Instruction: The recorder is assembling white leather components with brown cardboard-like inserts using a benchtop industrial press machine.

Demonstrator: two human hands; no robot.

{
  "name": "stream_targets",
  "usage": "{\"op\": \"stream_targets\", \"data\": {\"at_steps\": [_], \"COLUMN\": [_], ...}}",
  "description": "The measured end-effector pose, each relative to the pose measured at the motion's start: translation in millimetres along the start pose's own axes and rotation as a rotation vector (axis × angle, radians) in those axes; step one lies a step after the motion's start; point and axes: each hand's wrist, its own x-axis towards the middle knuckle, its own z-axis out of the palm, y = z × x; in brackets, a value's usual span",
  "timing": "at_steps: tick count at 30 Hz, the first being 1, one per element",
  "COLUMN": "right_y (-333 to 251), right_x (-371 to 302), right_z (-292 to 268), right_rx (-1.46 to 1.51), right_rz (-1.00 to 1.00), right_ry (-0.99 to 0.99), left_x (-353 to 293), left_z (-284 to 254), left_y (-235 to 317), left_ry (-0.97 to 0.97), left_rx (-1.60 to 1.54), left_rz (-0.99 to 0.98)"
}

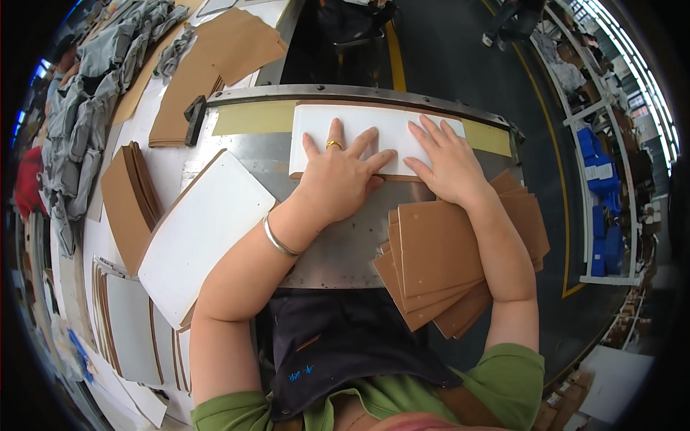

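Note:
A stack of white-topped boards (388,136) lies against the raised metal bar (359,92) at the back of a steel work table (338,251). My left hand (334,172) rests on its left half with fingers spread flat. On the right half lies my right hand (449,158), its fingers stretched out toward the bar. Brown sheets (438,248) are fanned out in a pile under my right forearm. Left of my left forearm sits another stack of white-topped boards (215,230), set at a slant.
Brown cardboard pieces (128,205) and grey boards (133,330) stand on the left table, with brown sheets (237,44) farther back. Grey cloth items (79,122) heap up at the far left. On the right, a shelf rack (611,194) holds blue bins (602,176).

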Motion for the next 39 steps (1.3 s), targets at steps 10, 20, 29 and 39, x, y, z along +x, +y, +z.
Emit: {"op": "stream_targets", "data": {"at_steps": [10, 20, 29, 39], "right_y": [-2.6, -3.4, -4.6, -41.6], "right_x": [14.5, 22.1, 73.7, 84.8], "right_z": [9.6, -3.0, -42.0, -58.7], "right_rx": [0.026, 0.093, 0.353, 0.369], "right_rz": [0.028, -0.014, -0.081, 0.045], "right_ry": [0.063, 0.058, -0.202, -0.446], "left_x": [10.6, 5.1, -110.5, -263.2], "left_z": [9.2, 3.1, -83.7, -65.4], "left_y": [-8.3, -8.9, -20.0, -38.1], "left_ry": [0.028, -0.047, -0.16, 0.062], "left_rx": [-0.001, -0.009, -0.041, -0.109], "left_rz": [-0.032, -0.038, -0.129, -0.567]}}
